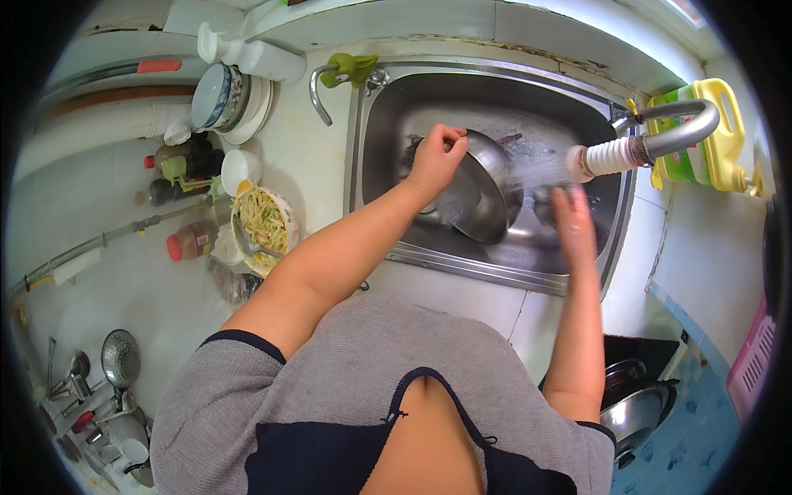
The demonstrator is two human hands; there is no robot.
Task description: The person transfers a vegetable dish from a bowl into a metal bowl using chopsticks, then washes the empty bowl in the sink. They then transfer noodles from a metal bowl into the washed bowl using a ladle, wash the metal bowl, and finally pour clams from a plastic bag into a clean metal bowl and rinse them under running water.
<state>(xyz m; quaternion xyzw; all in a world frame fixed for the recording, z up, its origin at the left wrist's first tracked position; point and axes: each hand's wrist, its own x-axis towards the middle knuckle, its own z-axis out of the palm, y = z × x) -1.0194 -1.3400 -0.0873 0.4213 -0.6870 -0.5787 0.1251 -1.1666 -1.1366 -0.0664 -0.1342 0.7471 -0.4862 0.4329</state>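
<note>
My left hand (pixel 438 154) grips the rim of a stainless steel bowl (pixel 479 192), which is tilted in the metal sink (pixel 396 99). Water runs from the white flexible hose end of the faucet (pixel 609 158) onto the bowl's right side. Below the hose end is my right hand (pixel 572 216), blurred, beside a greyish scrubber (pixel 544 204); whether the fingers hold it cannot be told. A dark scouring pad or similar dark thing shows partly behind my left hand. A thin brown object lies at the back of the sink.
A bowl of shredded vegetables (pixel 263 219), a small white bowl (pixel 240 172), stacked bowls (pixel 213 99) and a white spray bottle (pixel 266 60) stand left of the sink. A yellow jug (pixel 721 136) stands at the right. Pans (pixel 637 411) are at lower right.
</note>
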